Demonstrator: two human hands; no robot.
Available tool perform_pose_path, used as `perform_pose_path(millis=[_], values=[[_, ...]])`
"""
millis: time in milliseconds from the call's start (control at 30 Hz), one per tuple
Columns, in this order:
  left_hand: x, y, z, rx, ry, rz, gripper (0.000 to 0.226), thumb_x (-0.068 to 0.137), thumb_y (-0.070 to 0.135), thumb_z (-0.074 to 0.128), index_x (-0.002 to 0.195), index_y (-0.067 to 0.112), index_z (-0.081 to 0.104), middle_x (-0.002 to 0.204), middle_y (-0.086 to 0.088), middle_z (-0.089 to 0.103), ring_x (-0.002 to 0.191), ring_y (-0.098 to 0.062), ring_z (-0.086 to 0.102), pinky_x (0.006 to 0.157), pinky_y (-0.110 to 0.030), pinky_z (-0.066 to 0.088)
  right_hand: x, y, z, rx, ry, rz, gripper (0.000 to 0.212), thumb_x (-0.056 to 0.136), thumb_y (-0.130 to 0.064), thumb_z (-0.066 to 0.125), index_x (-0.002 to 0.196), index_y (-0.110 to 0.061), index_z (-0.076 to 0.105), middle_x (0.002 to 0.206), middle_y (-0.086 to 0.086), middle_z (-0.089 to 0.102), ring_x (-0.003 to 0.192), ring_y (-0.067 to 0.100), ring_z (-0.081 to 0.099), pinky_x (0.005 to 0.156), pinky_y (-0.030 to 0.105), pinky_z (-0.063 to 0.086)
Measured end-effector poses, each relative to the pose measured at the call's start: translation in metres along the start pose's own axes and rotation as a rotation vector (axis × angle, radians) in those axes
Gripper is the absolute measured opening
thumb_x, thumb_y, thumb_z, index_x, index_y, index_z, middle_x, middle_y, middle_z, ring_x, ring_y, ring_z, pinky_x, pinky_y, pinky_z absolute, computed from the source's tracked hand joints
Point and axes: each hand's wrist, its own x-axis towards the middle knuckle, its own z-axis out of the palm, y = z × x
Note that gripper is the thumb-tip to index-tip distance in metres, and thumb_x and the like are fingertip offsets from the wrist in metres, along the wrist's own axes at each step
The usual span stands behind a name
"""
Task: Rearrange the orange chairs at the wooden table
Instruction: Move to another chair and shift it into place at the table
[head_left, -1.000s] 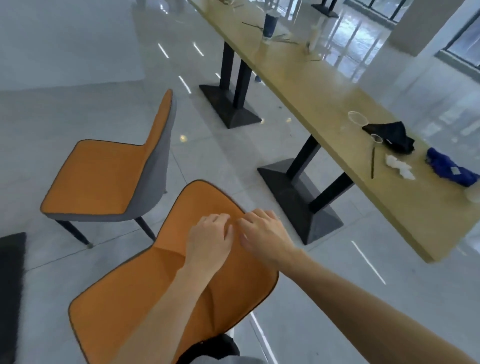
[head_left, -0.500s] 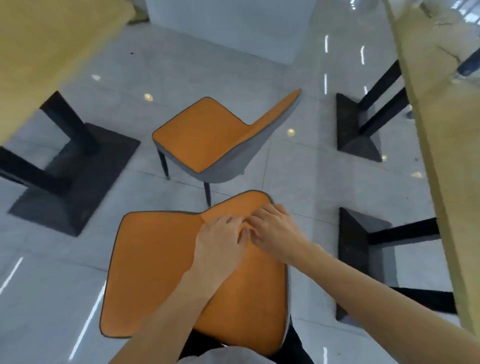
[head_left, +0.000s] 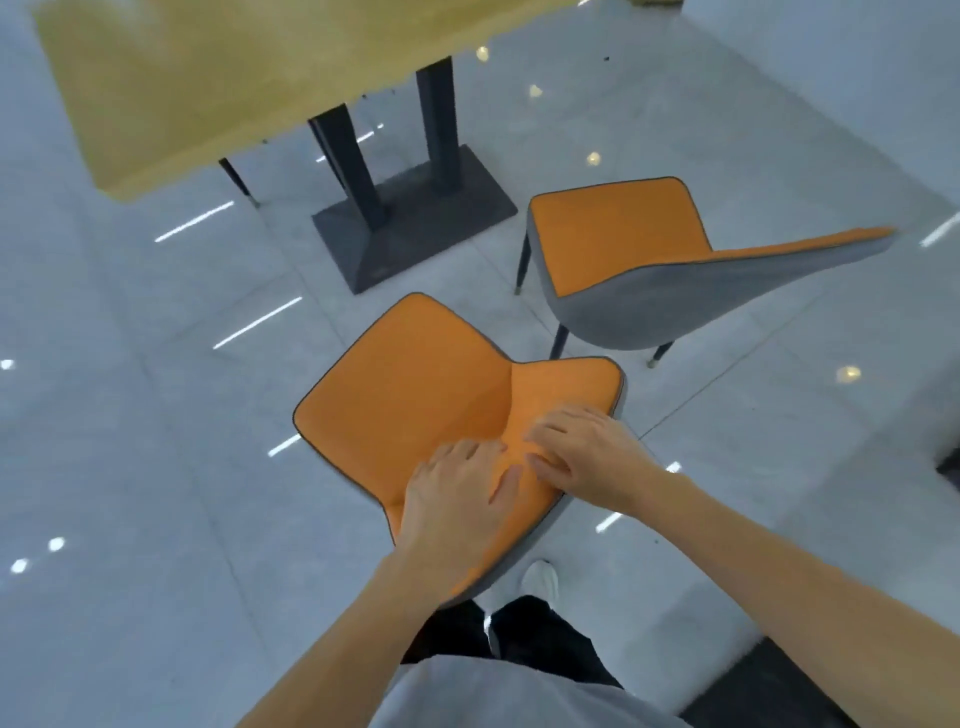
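Observation:
An orange chair (head_left: 415, 384) with a grey back shell stands right in front of me, its seat facing the wooden table (head_left: 218, 78) at the upper left. My left hand (head_left: 457, 499) and my right hand (head_left: 587, 452) both lie side by side over the top of its backrest and hold it. A second orange chair (head_left: 618, 228) with a grey shell stands to the right, its seat also turned toward the table. Its thin dark legs rest on the floor.
The table stands on two black posts with a black base plate (head_left: 415, 228). A thin chair leg (head_left: 236, 179) shows under the table's edge. Glossy grey floor tiles lie all around. A dark mat (head_left: 779, 691) is at the bottom right, by my white shoe (head_left: 540, 577).
The view has swung round to the left with the chair in my hands. The other wooden table has left the frame, and this table and its black base now lie ahead.

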Motion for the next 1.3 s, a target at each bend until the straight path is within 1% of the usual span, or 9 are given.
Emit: perform_pose_path(millis=[67, 200, 333, 433, 567, 733, 867, 1067, 1300], values=[[-0.020, 0.003, 0.015, 0.023, 0.017, -0.041, 0.045, 0.085, 0.050, 0.040, 0.099, 0.017, 0.066, 0.088, 0.001, 0.071, 0.078, -0.023, 0.065, 0.055, -0.034, 0.049, -0.008, 0.007, 0.000, 0.014, -0.074, -0.086, 0.029, 0.090, -0.041, 0.050, 0.092, -0.016, 0.065, 0.092, 0.000, 0.070, 0.084, 0.018, 0.062, 0.082, 0.036, 0.048], [-0.048, 0.007, 0.044, 0.019, -0.002, -0.100, 0.051, 0.078, 0.059, 0.047, 0.102, 0.017, 0.061, 0.086, 0.002, 0.068, 0.079, -0.022, 0.063, 0.056, -0.033, 0.051, -0.013, 0.017, -0.005, -0.033, -0.228, -0.221, 0.053, 0.084, -0.063, 0.046, 0.103, -0.018, 0.064, 0.104, -0.002, 0.067, 0.098, 0.016, 0.059, 0.095, 0.035, 0.040], [-0.058, 0.006, 0.059, 0.118, -0.077, -0.135, 0.062, 0.059, 0.050, 0.077, 0.108, 0.016, 0.058, 0.086, -0.001, 0.068, 0.072, -0.022, 0.064, 0.050, -0.031, 0.051, -0.013, 0.022, -0.002, -0.147, -0.270, -0.308, 0.068, 0.075, -0.074, 0.045, 0.111, -0.019, 0.063, 0.112, -0.003, 0.066, 0.105, 0.017, 0.058, 0.097, 0.037, 0.041], [-0.059, 0.002, 0.066, 0.151, -0.034, -0.202, 0.060, 0.043, 0.024, 0.086, 0.099, 0.014, 0.065, 0.078, 0.001, 0.069, 0.061, -0.020, 0.063, 0.043, -0.027, 0.045, -0.010, 0.023, 0.008, -0.228, -0.183, -0.334, 0.057, 0.072, -0.065, 0.054, 0.103, -0.018, 0.065, 0.103, 0.000, 0.070, 0.095, 0.021, 0.063, 0.089, 0.038, 0.048], [-0.058, -0.003, 0.073, 0.145, 0.022, -0.181, 0.056, 0.040, 0.005, 0.082, 0.094, 0.015, 0.068, 0.071, 0.005, 0.069, 0.057, -0.016, 0.063, 0.037, -0.023, 0.038, -0.007, 0.024, 0.019, -0.220, -0.054, -0.325, 0.034, 0.077, -0.044, 0.051, 0.084, -0.015, 0.067, 0.081, 0.002, 0.071, 0.075, 0.022, 0.065, 0.076, 0.035, 0.050], [-0.051, -0.010, 0.072, 0.117, 0.062, -0.144, 0.052, 0.040, 0.003, 0.081, 0.089, 0.015, 0.071, 0.065, 0.007, 0.068, 0.050, -0.011, 0.059, 0.035, -0.019, 0.034, -0.003, 0.033, 0.031, -0.251, 0.020, -0.333, 0.022, 0.073, -0.037, 0.066, 0.079, -0.015, 0.065, 0.073, 0.001, 0.068, 0.068, 0.021, 0.062, 0.070, 0.034, 0.049], [-0.037, -0.024, 0.067, 0.095, 0.102, -0.129, 0.054, 0.038, 0.000, 0.079, 0.090, 0.015, 0.070, 0.068, 0.007, 0.069, 0.051, -0.011, 0.060, 0.034, -0.019, 0.038, 0.016, 0.034, 0.032, -0.245, 0.100, -0.347, 0.017, 0.077, -0.029, 0.055, 0.075, -0.015, 0.065, 0.069, 0.000, 0.067, 0.064, 0.021, 0.060, 0.067, 0.033, 0.049], [0.003, -0.061, 0.045, 0.088, 0.107, -0.127, 0.055, 0.041, 0.002, 0.081, 0.092, 0.016, 0.066, 0.068, 0.005, 0.069, 0.052, -0.016, 0.061, 0.032, -0.025, 0.044, 0.068, 0.041, 0.035, -0.247, 0.190, -0.328, 0.035, 0.071, -0.049, 0.066, 0.070, -0.015, 0.061, 0.062, -0.002, 0.062, 0.057, 0.019, 0.055, 0.062, 0.031, 0.047], [0.071, -0.094, 0.018, 0.114, 0.143, -0.119, 0.046, 0.043, 0.005, 0.081, 0.085, 0.018, 0.067, 0.062, 0.007, 0.066, 0.048, -0.014, 0.058, 0.031, -0.022, 0.040, 0.145, 0.064, 0.033, -0.272, 0.241, -0.316, 0.040, 0.065, -0.054, 0.073, 0.067, -0.016, 0.063, 0.064, -0.003, 0.065, 0.058, 0.018, 0.057, 0.063, 0.030, 0.044]])
